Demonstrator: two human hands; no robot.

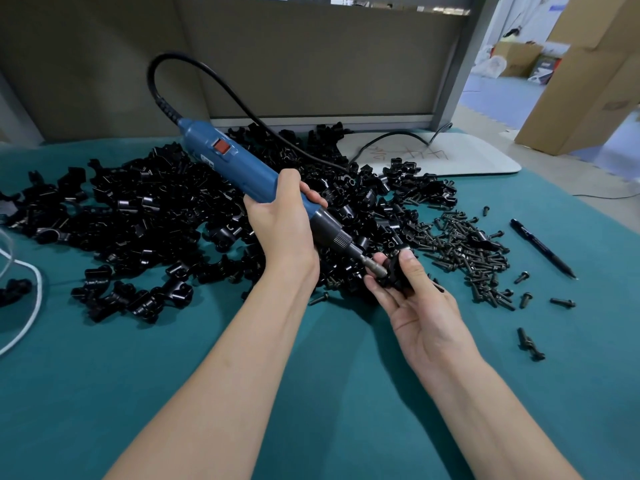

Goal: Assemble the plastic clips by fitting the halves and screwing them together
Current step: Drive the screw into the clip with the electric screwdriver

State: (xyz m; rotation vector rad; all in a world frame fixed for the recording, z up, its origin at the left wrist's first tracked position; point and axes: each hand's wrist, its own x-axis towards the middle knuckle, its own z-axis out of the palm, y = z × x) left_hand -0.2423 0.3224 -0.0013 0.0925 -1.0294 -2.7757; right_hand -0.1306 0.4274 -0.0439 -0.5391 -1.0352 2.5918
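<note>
The teal-covered bench (311, 393) carries a wide heap of black clip halves (138, 216) across its far middle. A pile of dark screws (464, 251) lies just right of it, with strays nearer. A pen (542, 249) lies right of the screws. A white board (467, 157) sits at the back, and a white cord (33, 296) at the left edge.

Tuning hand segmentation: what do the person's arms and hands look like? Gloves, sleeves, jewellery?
Left hand and right hand are bare: no gloves, rings or watch visible. Both forearms are uncovered to the frame's bottom edge, no sleeves, wristbands or markings.
</note>
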